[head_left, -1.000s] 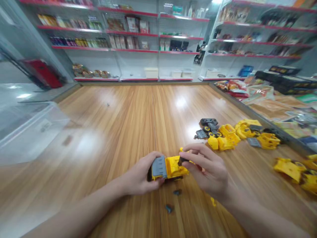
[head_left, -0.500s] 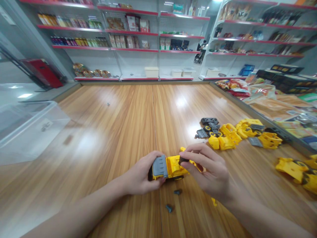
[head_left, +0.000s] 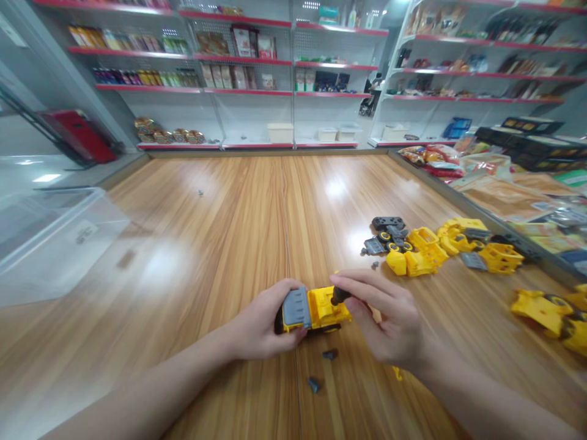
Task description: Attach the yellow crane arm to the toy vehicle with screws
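Head view: both hands engaged on a toy truck at the counter

The left hand (head_left: 263, 324) is clamped around the grey rear of the toy truck (head_left: 323, 308), thumb on the near side and fingers wrapped over the far side. The truck lies between the two hands, its yellow section directed towards the right hand (head_left: 387, 318). The right hand is partly closed, thumb and fingertips brought together on a dark piece (head_left: 339, 296) held at the truck's yellow top. Most of the dark piece is covered by the fingers; whether it is seated in the truck cannot be told.

Obstruction: the right hand hides the truck's front end, and the left hand hides part of its rear.

On the counter (head_left: 229, 232), two grey bolts (head_left: 313, 385) lie apart, nearer the viewer than the gap between the hands. A small yellow piece (head_left: 397, 373) shows just below the right hand, partly covered by it. Beyond the right hand lie a small grey bit (head_left: 375, 264), a dark oblong part (head_left: 387, 223) and a cluster of yellow parts (head_left: 422, 263). Further yellow pieces (head_left: 536, 311) lie well to the right of that hand. A clear bin (head_left: 59, 244) stands well to the left of the left hand. Stocked shelves (head_left: 252, 116) stand far beyond both hands.
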A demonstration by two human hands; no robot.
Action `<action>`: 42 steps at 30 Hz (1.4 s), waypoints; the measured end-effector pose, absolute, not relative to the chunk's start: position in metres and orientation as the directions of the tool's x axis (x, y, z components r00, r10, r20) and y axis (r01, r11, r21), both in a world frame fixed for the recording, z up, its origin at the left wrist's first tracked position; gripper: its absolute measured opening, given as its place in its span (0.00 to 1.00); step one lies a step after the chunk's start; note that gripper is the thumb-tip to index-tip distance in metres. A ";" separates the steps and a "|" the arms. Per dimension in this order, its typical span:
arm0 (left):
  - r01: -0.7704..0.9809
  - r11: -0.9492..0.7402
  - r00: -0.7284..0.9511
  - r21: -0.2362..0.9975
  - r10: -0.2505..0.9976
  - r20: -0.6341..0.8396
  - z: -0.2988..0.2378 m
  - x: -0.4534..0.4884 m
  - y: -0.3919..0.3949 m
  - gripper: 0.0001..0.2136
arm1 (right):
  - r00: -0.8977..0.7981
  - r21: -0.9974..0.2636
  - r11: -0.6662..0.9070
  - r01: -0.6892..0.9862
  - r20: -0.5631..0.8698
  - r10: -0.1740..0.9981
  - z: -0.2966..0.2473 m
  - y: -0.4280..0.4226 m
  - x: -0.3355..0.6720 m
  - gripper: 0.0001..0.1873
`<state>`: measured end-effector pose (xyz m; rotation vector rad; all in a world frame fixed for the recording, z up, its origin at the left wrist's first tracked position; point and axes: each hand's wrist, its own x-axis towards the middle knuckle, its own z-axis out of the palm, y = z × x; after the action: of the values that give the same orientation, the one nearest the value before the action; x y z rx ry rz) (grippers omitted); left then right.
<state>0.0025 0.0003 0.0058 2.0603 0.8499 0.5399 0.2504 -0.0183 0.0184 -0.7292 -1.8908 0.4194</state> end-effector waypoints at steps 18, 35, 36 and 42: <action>0.366 -0.449 0.675 0.815 0.731 0.100 0.006 0.004 0.001 0.21 | -0.301 -0.583 0.758 0.292 0.697 0.651 0.017 -0.019 0.252 0.24; 0.364 -0.452 0.681 0.814 0.726 0.099 0.006 0.004 0.001 0.22 | -0.309 -0.603 0.750 0.272 0.683 0.662 0.017 -0.016 0.252 0.22; 0.364 -0.455 0.681 0.813 0.725 0.101 0.005 0.005 0.001 0.22 | -0.316 -0.611 0.746 0.265 0.676 0.666 0.018 -0.017 0.252 0.22; 0.375 -0.451 0.667 0.810 0.738 0.102 0.003 0.005 0.000 0.22 | -0.285 -0.681 0.688 0.251 0.627 0.725 0.019 -0.017 0.250 0.16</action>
<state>0.0049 0.0002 0.0026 2.0770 0.8582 0.5744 0.2504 -0.0170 0.0190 -0.7673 -1.8488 0.5646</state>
